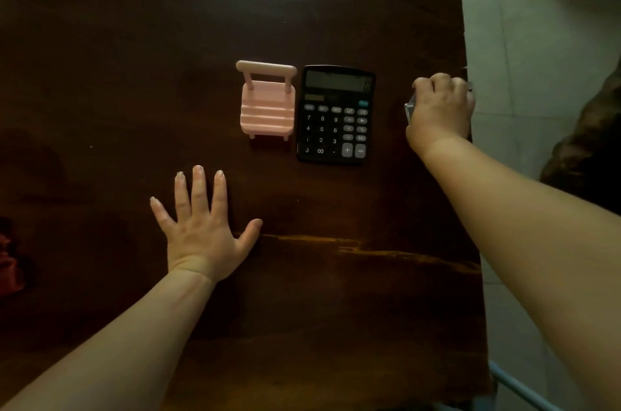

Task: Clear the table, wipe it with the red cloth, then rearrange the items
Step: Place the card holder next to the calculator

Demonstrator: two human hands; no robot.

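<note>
Both of my hands are over the dark wooden table [100, 57]. My left hand [201, 229] lies flat on the wood, palm down, with all five fingers spread and nothing under it. My right hand [440, 108] is curled knuckles-up at the table's right edge, its fingers closed around one small object [409, 110].

Counted, I see one pink chair-shaped stand [267, 101], one black calculator [336, 115], one red cloth [10, 259], and the one thing in my right hand. The stand sits beyond my left hand, past the fingertips and a little to the thumb side. The calculator is just beside the stand, between it and my right hand, apart from both hands.

That held object is almost wholly covered by my fingers; only a pale grey, perhaps metallic, corner shows on the thumb side, and I cannot tell what it is. The calculator's display is too dim to read.

The red cloth lies well out past the little-finger side of my left hand, at the table's left edge. It is cut off by the frame, so only a bunched, dark red lump shows, its folds hard to make out in the low light. Beyond my right hand, off the table, is pale tiled floor [537, 24].
</note>
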